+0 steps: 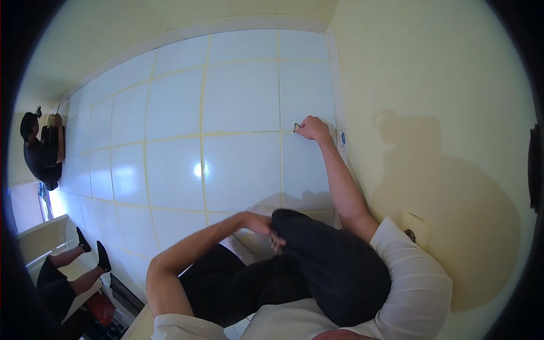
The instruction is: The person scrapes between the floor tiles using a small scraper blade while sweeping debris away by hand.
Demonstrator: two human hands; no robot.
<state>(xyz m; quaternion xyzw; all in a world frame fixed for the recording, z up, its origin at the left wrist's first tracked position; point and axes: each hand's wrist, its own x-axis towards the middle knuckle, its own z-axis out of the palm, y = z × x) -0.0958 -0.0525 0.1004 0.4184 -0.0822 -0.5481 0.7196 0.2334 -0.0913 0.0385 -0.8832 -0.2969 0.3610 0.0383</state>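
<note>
My right hand reaches out to the white tiled floor, close to the wall on the right. Its fingers are closed on a small, thin metallic piece, whose exact kind is too small to tell. The piece sits at a crossing of the tile joints. Yellowish grout fills most joints, while the ones next to this hand look thinner and darker in places. Beside my dark-clothed bent knee rests my left hand, its fingers loosely bent and partly hidden, with nothing visible in them.
A cream wall runs along my right, with a small socket-like fitting low down. At the far left a person in dark clothes sits by the wall. Another person's legs show at the lower left, near a bench.
</note>
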